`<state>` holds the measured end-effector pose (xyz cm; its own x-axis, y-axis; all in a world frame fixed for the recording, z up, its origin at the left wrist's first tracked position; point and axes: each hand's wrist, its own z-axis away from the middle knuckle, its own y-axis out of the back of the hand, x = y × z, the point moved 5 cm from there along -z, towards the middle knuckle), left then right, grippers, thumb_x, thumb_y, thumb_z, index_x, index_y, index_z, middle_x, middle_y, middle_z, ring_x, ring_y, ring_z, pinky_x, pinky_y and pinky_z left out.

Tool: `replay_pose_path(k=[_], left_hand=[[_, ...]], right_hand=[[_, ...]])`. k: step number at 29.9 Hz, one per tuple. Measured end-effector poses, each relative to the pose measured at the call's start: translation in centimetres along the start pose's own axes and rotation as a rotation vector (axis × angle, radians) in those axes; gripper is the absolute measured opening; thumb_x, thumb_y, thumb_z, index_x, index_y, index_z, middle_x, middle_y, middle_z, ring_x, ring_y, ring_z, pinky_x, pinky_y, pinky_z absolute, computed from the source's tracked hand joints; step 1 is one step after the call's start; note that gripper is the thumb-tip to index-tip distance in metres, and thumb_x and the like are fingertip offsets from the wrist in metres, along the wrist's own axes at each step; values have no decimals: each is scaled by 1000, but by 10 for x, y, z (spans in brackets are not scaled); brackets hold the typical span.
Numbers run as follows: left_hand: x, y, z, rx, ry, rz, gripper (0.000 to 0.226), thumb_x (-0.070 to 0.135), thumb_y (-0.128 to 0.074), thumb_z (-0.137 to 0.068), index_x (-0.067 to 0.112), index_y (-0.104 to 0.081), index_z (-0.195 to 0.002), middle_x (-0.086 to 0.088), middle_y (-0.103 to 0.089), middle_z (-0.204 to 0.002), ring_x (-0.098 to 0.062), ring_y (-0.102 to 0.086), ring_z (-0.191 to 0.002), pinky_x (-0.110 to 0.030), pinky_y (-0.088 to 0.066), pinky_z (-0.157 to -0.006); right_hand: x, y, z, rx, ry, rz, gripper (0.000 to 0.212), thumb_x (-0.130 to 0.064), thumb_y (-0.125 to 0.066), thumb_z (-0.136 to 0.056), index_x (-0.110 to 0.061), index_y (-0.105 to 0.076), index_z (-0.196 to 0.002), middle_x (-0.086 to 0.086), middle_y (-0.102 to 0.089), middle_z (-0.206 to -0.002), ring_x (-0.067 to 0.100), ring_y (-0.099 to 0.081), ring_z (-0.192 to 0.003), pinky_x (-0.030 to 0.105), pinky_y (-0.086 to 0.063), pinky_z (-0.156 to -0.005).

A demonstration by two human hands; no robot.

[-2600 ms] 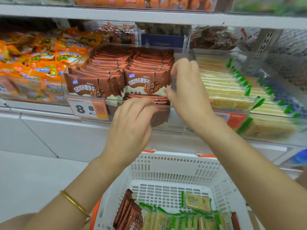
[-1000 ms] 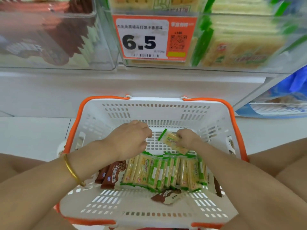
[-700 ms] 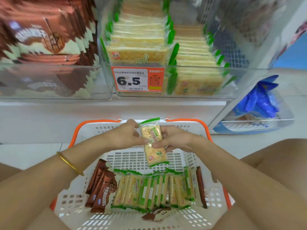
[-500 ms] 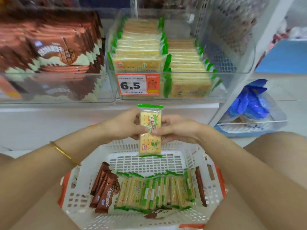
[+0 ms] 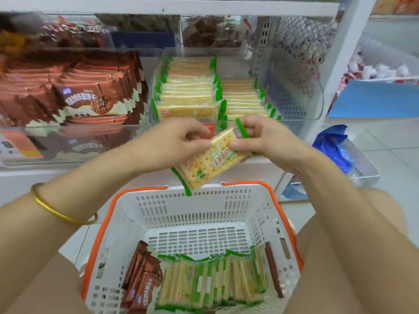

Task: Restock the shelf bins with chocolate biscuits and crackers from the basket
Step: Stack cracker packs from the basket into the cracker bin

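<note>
Both hands hold one green-edged cracker pack [image 5: 210, 163], tilted, just in front of the clear cracker bin [image 5: 301, 109]. My left hand [image 5: 174, 141] pinches its left edge and my right hand [image 5: 263, 139] pinches its upper right end. Behind them the cracker bin holds two rows of the same packs [image 5: 188, 94]. To its left the chocolate biscuit bin [image 5: 68, 141] is packed with brown packs [image 5: 90, 103]. Below, the white basket [image 5: 192, 207] with orange handles holds a row of cracker packs [image 5: 210, 284] and some chocolate biscuit packs [image 5: 142, 279].
A white shelf board [image 5: 158, 5] runs above the bins, with more snack bins behind. A white upright post [image 5: 335, 71] stands right of the cracker bin. On the floor at right sits a low tray with blue bags [image 5: 333, 146]. My knees flank the basket.
Both hands dropped from the chocolate bin into the basket, picked up a cracker pack and have lifted it up toward the cracker bin, tilting it from upright to slanted.
</note>
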<state>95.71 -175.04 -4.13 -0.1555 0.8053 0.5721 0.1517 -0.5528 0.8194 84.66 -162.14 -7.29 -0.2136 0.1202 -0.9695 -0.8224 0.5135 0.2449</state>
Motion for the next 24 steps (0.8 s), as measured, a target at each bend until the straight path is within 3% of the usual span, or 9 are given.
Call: replay_pose_path(k=[3,5,8,10,12,14,18,21,24], left_hand=[[6,38,-11,416,-120,-62,32,23,-53,-94,16,-58,-125,6,-55,-104,-8,-52,-96,-17,-36,-78],[4,49,-22,489,-152,-165,33,22,-50,-96,13,-57,-127,1,-56,-112,-10,-49,-103,-19,-32,-85],[-3,47,-47,399,-195,-305,37,25,-48,-98,7,-55,-129,-10,-58,-127,-23,-49,-120,-33,-34,-102],[-8,42,-64,311,-174,-366,47,37,-40,-96,5,-57,-125,-13,-59,-126,-27,-50,-119,-40,-37,-104],[-13,39,-81,257,-114,-381,65,51,-26,-87,3,-59,-117,-14,-59,-122,-28,-51,-117,-44,-39,-102],[-16,36,-97,216,-52,-385,69,54,-23,-86,4,-58,-119,-15,-56,-127,-28,-48,-121,-44,-37,-104],[-18,25,-120,116,-34,-382,71,56,-18,-86,12,-52,-130,-10,-50,-137,-28,-44,-127,-45,-35,-107],[-21,20,-124,101,-7,-386,70,56,-15,-87,14,-53,-128,-8,-50,-135,-26,-44,-126,-45,-36,-105],[-22,19,-125,119,-11,-414,72,58,-15,-85,16,-50,-132,-6,-45,-142,-24,-40,-131,-45,-34,-108]], right_hand=[[-14,50,-4,284,80,-177,17,1,-59,-88,-10,-54,-100,7,-68,-93,17,-69,-80,28,-58,-61],[-18,75,-11,421,129,-294,12,-2,-55,-92,-10,-51,-100,13,-65,-102,23,-69,-88,27,-57,-60],[-14,101,-35,617,149,-434,9,-5,-51,-96,-8,-49,-104,12,-65,-108,23,-70,-91,28,-58,-65],[-8,112,-59,751,102,-436,14,-6,-51,-96,-8,-46,-109,12,-64,-112,21,-70,-89,31,-59,-69],[-2,121,-91,847,40,-351,21,-5,-53,-95,-10,-42,-111,11,-60,-115,22,-68,-90,33,-60,-68],[3,133,-124,912,-10,-197,26,-4,-54,-93,-11,-42,-115,8,-56,-114,24,-64,-96,33,-60,-68],[13,154,-177,964,-58,33,26,-1,-54,-90,-11,-48,-114,1,-53,-103,23,-59,-100,39,-52,-91],[26,159,-199,920,-138,167,18,-10,-62,-87,-18,-46,-88,1,-53,-98,17,-53,-91,24,-46,-81],[33,165,-210,930,-189,295,16,-18,-62,-86,-18,-48,-92,4,-54,-102,21,-52,-88,26,-42,-77]])
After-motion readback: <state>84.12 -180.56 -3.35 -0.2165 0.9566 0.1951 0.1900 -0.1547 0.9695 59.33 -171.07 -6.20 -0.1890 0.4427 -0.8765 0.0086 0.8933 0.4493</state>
